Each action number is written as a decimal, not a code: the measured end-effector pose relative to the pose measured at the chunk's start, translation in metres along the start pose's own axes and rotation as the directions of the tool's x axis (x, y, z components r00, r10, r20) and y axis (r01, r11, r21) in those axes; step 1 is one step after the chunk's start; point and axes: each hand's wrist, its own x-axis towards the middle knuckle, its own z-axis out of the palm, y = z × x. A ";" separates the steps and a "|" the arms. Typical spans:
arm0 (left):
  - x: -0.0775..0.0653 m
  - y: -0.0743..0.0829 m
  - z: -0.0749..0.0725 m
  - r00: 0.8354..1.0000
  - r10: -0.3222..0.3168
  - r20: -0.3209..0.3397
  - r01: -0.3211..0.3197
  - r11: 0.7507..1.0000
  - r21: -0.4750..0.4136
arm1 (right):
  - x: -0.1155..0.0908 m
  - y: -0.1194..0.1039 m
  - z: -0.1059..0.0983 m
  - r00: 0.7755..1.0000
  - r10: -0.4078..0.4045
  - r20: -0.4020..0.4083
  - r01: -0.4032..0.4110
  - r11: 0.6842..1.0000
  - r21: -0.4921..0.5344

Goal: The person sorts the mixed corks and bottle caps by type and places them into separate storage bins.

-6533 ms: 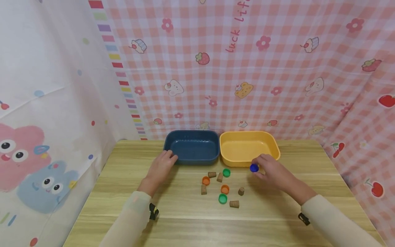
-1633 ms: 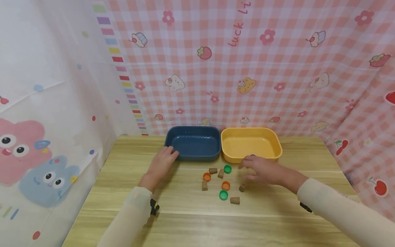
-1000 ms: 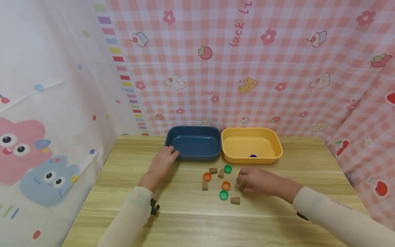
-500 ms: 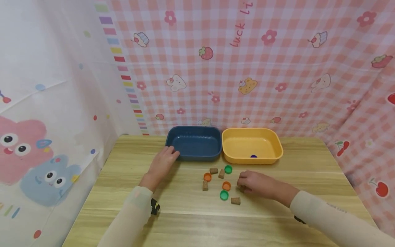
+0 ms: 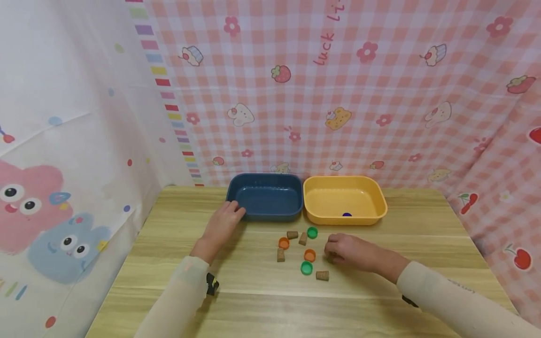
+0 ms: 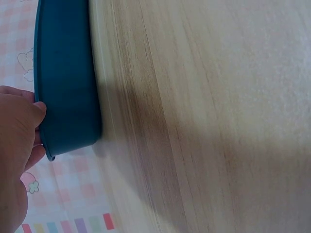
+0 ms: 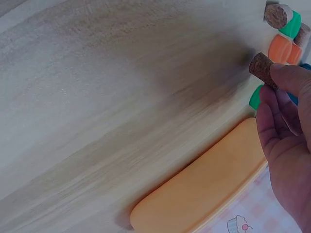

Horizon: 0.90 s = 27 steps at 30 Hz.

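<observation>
My right hand (image 5: 348, 251) pinches a cork stopper (image 7: 262, 68) between thumb and fingers, seen plainly in the right wrist view; the hand hides it in the head view. At the left end of the dark blue tub (image 5: 266, 217), my left hand (image 5: 221, 225) grips the rim with thumb and fingers. Several corks, one of them a cork (image 5: 322, 275) lying at the front, are scattered on the table among two orange caps (image 5: 310, 255) and two green caps (image 5: 306, 268). A blue cap (image 5: 347, 214) sits inside the yellow tub (image 5: 344, 220), partly hidden by its front wall.
Both tubs stand side by side at the back of the wooden table (image 5: 253, 305). Close behind them hangs a pink checked cloth (image 5: 262, 94). A white printed cloth (image 5: 84, 141) hangs on the left.
My right hand carried the blue cap into the yellow tub and let go of it. It then came forward onto the table and took hold of a cork. My left hand stays at the blue tub.
</observation>
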 end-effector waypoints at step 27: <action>0.000 -0.001 0.001 1.000 0.004 -0.014 -0.004 1.000 0.000 | 0.030 0.008 -0.051 0.980 -0.003 -0.201 -0.008 0.998 -0.057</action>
